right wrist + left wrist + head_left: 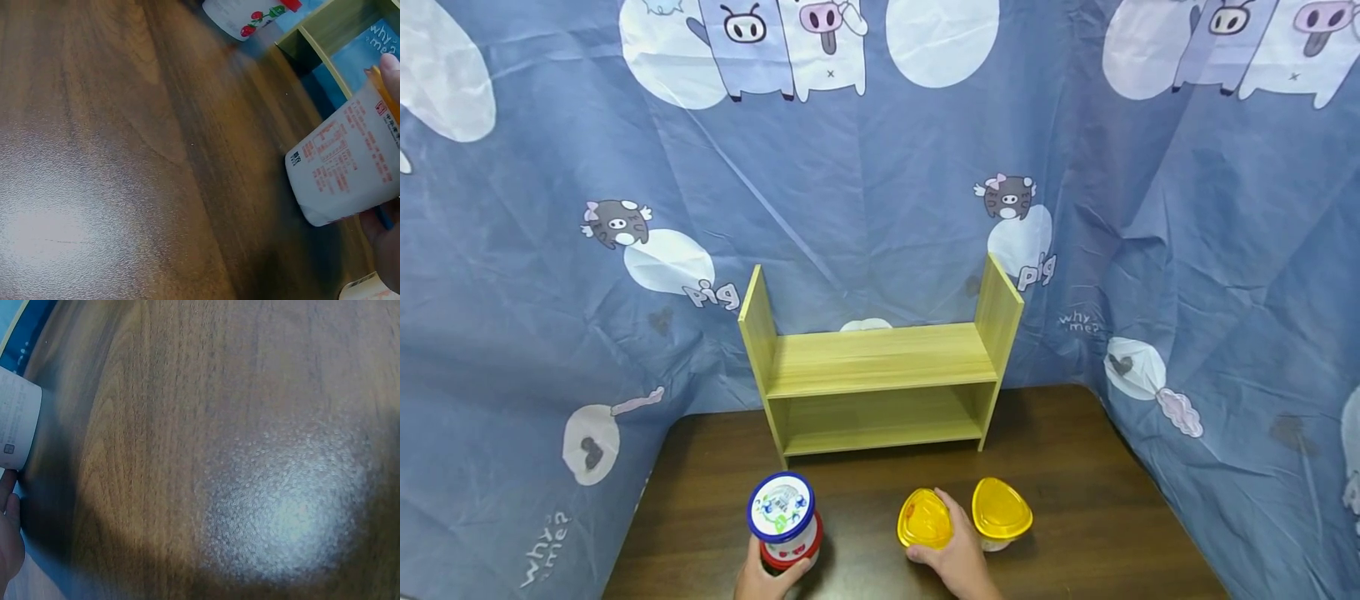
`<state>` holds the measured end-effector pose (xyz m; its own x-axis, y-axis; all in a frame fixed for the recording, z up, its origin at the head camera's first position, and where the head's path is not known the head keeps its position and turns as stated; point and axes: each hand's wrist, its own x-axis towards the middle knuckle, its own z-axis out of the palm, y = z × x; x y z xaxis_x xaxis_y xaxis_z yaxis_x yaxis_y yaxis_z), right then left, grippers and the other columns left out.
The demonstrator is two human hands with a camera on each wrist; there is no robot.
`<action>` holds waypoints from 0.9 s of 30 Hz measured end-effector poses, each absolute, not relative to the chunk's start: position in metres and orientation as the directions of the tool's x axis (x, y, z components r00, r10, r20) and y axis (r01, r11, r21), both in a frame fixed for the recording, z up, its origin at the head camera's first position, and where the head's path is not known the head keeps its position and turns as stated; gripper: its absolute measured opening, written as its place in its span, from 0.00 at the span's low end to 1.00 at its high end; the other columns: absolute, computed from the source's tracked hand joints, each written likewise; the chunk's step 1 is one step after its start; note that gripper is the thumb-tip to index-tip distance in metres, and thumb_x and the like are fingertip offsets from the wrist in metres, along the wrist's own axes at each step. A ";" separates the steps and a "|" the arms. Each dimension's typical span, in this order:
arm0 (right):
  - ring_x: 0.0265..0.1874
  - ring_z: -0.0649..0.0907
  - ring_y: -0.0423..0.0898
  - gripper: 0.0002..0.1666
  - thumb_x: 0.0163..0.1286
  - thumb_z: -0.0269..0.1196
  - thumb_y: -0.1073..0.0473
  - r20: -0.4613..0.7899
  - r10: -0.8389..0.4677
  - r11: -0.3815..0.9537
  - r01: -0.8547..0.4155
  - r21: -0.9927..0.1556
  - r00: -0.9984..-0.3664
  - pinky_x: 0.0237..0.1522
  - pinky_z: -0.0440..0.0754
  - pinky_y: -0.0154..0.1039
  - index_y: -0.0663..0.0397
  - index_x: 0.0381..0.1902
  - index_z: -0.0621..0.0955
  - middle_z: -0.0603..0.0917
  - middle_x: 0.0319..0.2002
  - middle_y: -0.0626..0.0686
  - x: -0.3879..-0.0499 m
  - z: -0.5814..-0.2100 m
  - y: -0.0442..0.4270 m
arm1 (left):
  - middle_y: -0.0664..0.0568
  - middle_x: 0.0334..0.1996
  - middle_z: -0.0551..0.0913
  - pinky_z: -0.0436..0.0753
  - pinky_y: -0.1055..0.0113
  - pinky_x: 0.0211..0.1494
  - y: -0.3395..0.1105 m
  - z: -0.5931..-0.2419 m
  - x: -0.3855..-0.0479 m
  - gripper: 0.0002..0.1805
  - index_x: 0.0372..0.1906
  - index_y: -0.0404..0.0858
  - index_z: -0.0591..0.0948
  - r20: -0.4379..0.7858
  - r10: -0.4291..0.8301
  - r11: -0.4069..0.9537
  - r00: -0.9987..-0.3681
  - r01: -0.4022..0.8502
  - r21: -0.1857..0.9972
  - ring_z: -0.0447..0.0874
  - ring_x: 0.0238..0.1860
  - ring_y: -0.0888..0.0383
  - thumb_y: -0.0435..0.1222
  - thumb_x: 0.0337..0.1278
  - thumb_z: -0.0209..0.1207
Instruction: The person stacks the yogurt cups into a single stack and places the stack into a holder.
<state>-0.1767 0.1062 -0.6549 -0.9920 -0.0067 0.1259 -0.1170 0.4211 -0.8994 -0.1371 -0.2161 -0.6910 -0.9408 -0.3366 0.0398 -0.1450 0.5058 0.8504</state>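
In the head view my left hand grips the red-lidded tub at the table's near left. A blue-lidded tub with a printed white top overlaps it from above and appears stacked on it. To the right, my right hand holds a white cup with a yellow lid, thumb and fingers on either side. Its white side with red print shows in the right wrist view; whether its base touches the table I cannot tell. Just right of that hand stands a second yellow-lidded cup.
A two-level wooden shelf with tall side panels stands at the back of the dark wooden table. Blue cloth printed with pigs hangs behind the table and along both sides.
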 end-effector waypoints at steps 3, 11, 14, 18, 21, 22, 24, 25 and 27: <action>0.57 0.77 0.55 0.61 0.39 0.86 0.53 0.103 -0.001 0.355 -0.096 -0.930 -0.995 0.59 0.74 0.48 0.52 0.72 0.69 0.76 0.63 0.60 -0.176 -0.659 0.107 | 0.34 0.52 0.83 0.77 0.45 0.53 -0.216 -0.691 -0.138 0.53 0.68 0.35 0.65 0.024 -0.340 0.496 -0.940 -0.158 0.854 0.82 0.51 0.39 0.50 0.37 0.80; 0.55 0.78 0.54 0.61 0.40 0.86 0.52 0.079 0.017 0.338 -0.069 -0.939 -0.997 0.56 0.76 0.47 0.52 0.72 0.69 0.78 0.62 0.60 -0.174 -0.664 0.108 | 0.33 0.52 0.82 0.77 0.44 0.53 -0.215 -0.692 -0.138 0.53 0.68 0.36 0.65 0.042 -0.344 0.500 -0.938 -0.145 0.854 0.82 0.51 0.38 0.49 0.36 0.81; 0.55 0.78 0.55 0.61 0.40 0.85 0.51 0.072 0.021 0.342 -0.060 -0.938 -0.997 0.57 0.75 0.51 0.52 0.72 0.69 0.77 0.62 0.60 -0.174 -0.663 0.108 | 0.33 0.52 0.82 0.77 0.43 0.53 -0.215 -0.691 -0.137 0.53 0.68 0.36 0.65 0.046 -0.344 0.499 -0.938 -0.141 0.855 0.82 0.51 0.38 0.49 0.37 0.81; 0.56 0.78 0.56 0.61 0.41 0.85 0.51 0.065 0.024 0.344 -0.053 -0.937 -0.998 0.57 0.73 0.54 0.52 0.72 0.69 0.77 0.62 0.61 -0.175 -0.661 0.108 | 0.33 0.53 0.82 0.77 0.43 0.55 -0.215 -0.690 -0.138 0.54 0.68 0.35 0.65 0.008 -0.345 0.480 -0.939 -0.169 0.861 0.81 0.52 0.38 0.50 0.37 0.81; 0.56 0.78 0.56 0.60 0.41 0.85 0.51 0.067 0.020 0.351 -0.056 -0.935 -0.998 0.57 0.73 0.55 0.51 0.72 0.69 0.77 0.62 0.61 -0.176 -0.662 0.108 | 0.33 0.54 0.81 0.76 0.42 0.56 -0.215 -0.689 -0.138 0.55 0.69 0.35 0.64 -0.029 -0.347 0.459 -0.937 -0.197 0.866 0.80 0.53 0.37 0.51 0.37 0.80; 0.56 0.78 0.56 0.60 0.42 0.85 0.51 0.068 0.019 0.354 -0.057 -0.933 -0.997 0.57 0.73 0.55 0.51 0.72 0.69 0.77 0.62 0.61 -0.176 -0.662 0.108 | 0.32 0.54 0.81 0.76 0.42 0.56 -0.215 -0.689 -0.138 0.55 0.69 0.35 0.63 -0.035 -0.346 0.456 -0.938 -0.200 0.867 0.80 0.53 0.37 0.52 0.37 0.80; 0.56 0.78 0.56 0.60 0.42 0.85 0.51 0.070 0.015 0.355 -0.060 -0.933 -0.997 0.58 0.73 0.54 0.52 0.72 0.69 0.77 0.62 0.60 -0.176 -0.661 0.108 | 0.32 0.55 0.81 0.76 0.42 0.57 -0.215 -0.689 -0.138 0.55 0.70 0.35 0.63 -0.033 -0.343 0.454 -0.939 -0.196 0.869 0.80 0.54 0.37 0.51 0.37 0.80; 0.57 0.77 0.56 0.60 0.42 0.85 0.51 0.073 0.012 0.356 -0.064 -0.932 -0.997 0.58 0.73 0.54 0.52 0.72 0.69 0.77 0.63 0.60 -0.176 -0.661 0.108 | 0.33 0.55 0.81 0.76 0.42 0.57 -0.216 -0.689 -0.138 0.55 0.70 0.36 0.63 -0.030 -0.342 0.456 -0.939 -0.194 0.869 0.80 0.54 0.37 0.51 0.37 0.80; 0.57 0.77 0.55 0.60 0.42 0.85 0.51 0.078 0.010 0.357 -0.069 -0.932 -0.997 0.58 0.73 0.54 0.53 0.72 0.69 0.77 0.63 0.60 -0.175 -0.660 0.108 | 0.33 0.54 0.81 0.76 0.43 0.56 -0.216 -0.690 -0.138 0.55 0.69 0.36 0.63 -0.017 -0.342 0.463 -0.940 -0.184 0.867 0.81 0.53 0.37 0.50 0.37 0.80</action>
